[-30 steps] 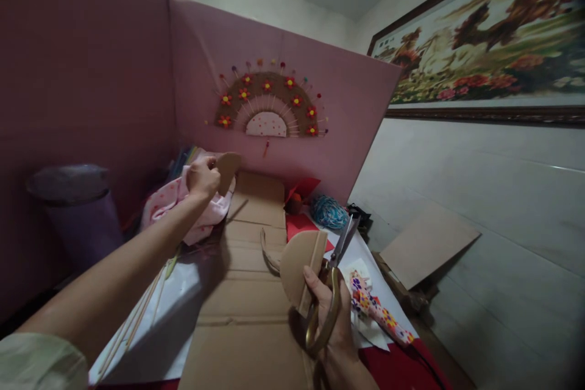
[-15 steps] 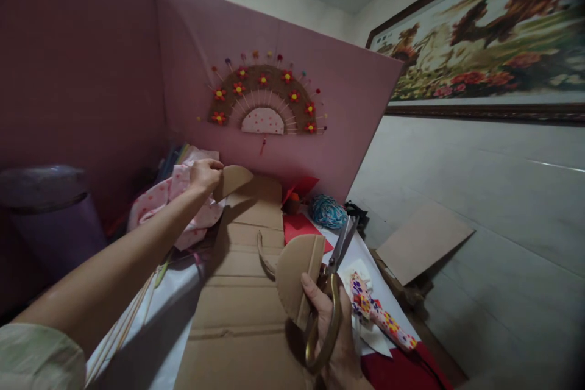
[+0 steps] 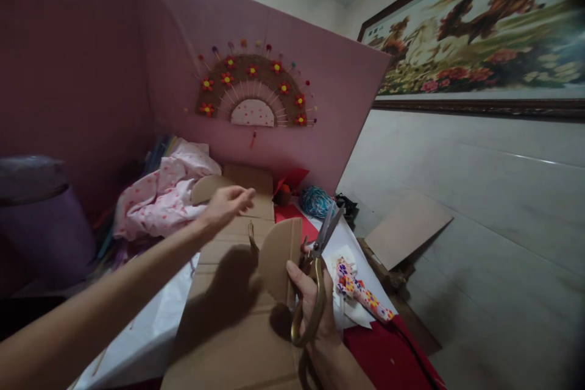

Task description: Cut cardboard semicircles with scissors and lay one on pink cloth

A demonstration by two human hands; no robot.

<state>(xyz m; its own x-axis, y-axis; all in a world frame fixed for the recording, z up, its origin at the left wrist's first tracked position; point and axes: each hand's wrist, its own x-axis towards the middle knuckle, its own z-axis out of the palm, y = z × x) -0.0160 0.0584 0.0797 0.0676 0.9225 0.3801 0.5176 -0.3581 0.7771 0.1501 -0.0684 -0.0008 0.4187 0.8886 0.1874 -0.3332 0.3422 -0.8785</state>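
Note:
My right hand (image 3: 315, 295) grips a pair of scissors (image 3: 315, 317) with brass-coloured handles, its blades parted and pointing away. The same hand pinches a half-round piece of cardboard (image 3: 276, 256) between thumb and fingers. Above the big cardboard sheet (image 3: 228, 311), my left hand (image 3: 231, 202) is in the air with loosely bent fingers and nothing in them. Beyond it lies a second half-round cardboard piece (image 3: 205, 187), beside the spotted pink cloth (image 3: 159, 195). A thin curved cardboard strip (image 3: 252, 237) rests left of the held piece.
A fan-shaped decoration (image 3: 253, 88) hangs on the pink board (image 3: 333, 91) behind. Blue yarn (image 3: 316, 202), red sheets (image 3: 297, 219) and a flower-patterned glue gun (image 3: 363, 295) lie to the right. A purple bin (image 3: 50, 231) stands at left; a loose board (image 3: 409, 231) leans by the wall.
My left hand has let go of the second half-round piece, leaving it by the cloth, and has moved right and nearer. My right hand still holds the scissors and cardboard. The view has shifted slightly.

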